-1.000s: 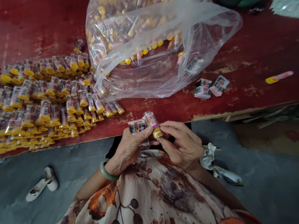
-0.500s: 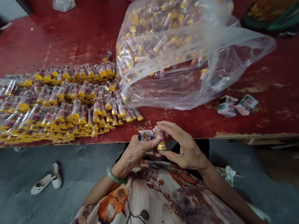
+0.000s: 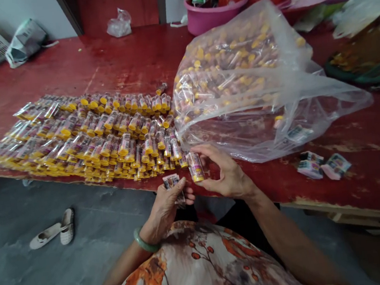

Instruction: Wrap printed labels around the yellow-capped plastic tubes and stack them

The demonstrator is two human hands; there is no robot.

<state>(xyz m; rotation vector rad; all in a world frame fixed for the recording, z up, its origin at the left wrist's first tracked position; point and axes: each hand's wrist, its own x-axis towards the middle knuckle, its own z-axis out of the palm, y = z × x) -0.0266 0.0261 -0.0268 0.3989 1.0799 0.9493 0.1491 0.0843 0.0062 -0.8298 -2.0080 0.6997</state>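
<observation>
Nearside of big clear plastic bag (image 3: 227, 81), small clear yellow-based tube (image 3: 195, 165) is pinched end-to-end by R hand (image 3: 226, 171), prob. so sides stay uncovered; flat printed slips (image 3: 171, 181) are clamped by L hand (image 3: 165, 204), prob. vs. slipping. Left of bag, yellow-ended tubes (image 3: 124, 145) are rowed.

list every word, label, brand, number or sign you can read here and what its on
No text can be read for certain.
Tube in the right hand: printed wrap, lettering too small and blurred.
Printed slips in the left hand: picture and print, too small.
Piled tubes on the red table: printed, too small and blurred.
Two slip stacks at the right: print too blurred.
</observation>
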